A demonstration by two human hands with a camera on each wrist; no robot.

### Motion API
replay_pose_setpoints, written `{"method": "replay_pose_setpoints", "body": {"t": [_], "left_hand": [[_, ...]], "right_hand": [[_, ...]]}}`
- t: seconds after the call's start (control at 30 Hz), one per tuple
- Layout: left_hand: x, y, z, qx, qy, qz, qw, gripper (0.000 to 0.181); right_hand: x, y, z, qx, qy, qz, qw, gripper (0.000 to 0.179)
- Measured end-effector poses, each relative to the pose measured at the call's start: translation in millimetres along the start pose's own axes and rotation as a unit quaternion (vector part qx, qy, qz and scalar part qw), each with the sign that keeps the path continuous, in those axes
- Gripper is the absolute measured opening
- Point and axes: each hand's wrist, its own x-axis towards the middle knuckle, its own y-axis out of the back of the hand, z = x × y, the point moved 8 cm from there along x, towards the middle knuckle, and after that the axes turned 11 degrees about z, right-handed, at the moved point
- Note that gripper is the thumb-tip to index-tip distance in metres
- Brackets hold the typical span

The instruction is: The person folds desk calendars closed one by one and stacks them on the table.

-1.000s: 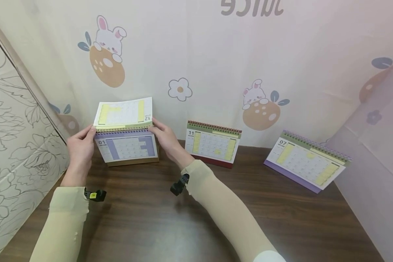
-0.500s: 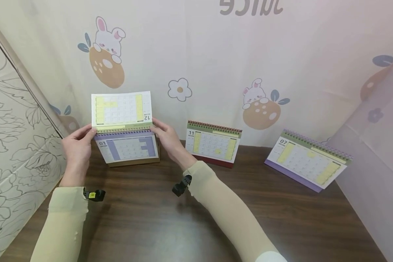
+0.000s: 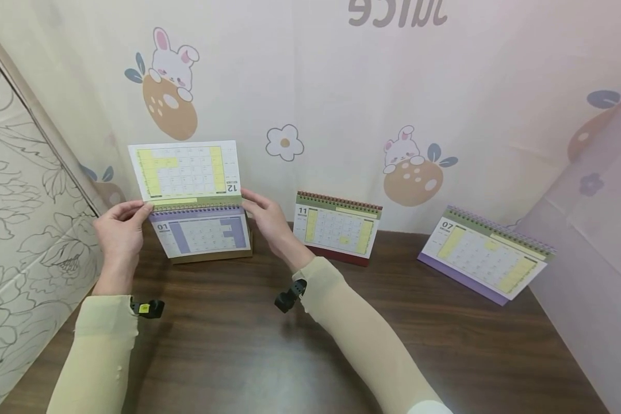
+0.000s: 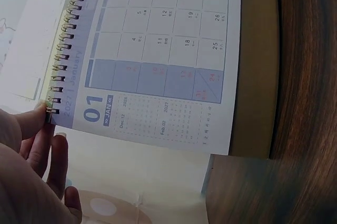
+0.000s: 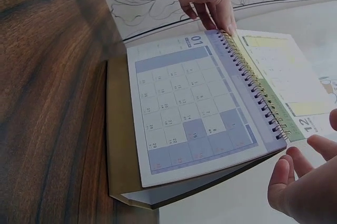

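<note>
Standing at the table's (image 3: 248,345) left rear, the desk calendar (image 3: 202,233) runs its spiral binding left to right between both hands. The left hand (image 3: 119,233) pinches the December page (image 3: 186,169) at the binding's left end; the right hand (image 3: 269,221), fingers loosely spread, touches the right end. Both hands lie equally near.

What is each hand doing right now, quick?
Left hand: pinching the left end of the flipped-up page of the calendar.
Right hand: fingertips at the page's right end; grip cannot be told.

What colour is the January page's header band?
Purple, on the January page; the right wrist view shows it best.
</note>
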Motion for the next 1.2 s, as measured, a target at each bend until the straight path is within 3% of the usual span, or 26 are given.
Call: {"method": "replay_pose_setpoints", "body": {"t": [0.3, 0.67, 0.87, 1.2], "left_hand": [[0.6, 2.3, 1.6, -0.031, -0.028, -0.009, 0.9991, 0.025], [-0.5, 6.7, 2.9, 0.022, -0.061, -0.022, 0.9976, 0.034], [-1.8, 7.1, 4.4, 0.032, -0.079, -0.028, 0.996, 0.038], [-2.9, 10.5, 3.9, 0.035, -0.083, -0.031, 0.9954, 0.039]], "right_hand": [[-4.6, 2.1, -5.0, -0.004, 0.005, 0.027, 0.9996, 0.036], [-4.2, 2.4, 0.4, 0.01, -0.002, 0.029, 0.9995, 0.032], [-4.6, 3.2, 0.2, 0.034, -0.004, 0.023, 0.9992, 0.032], [-7.0, 1.9, -2.8, 0.029, 0.005, 0.009, 0.9995, 0.032]]}}
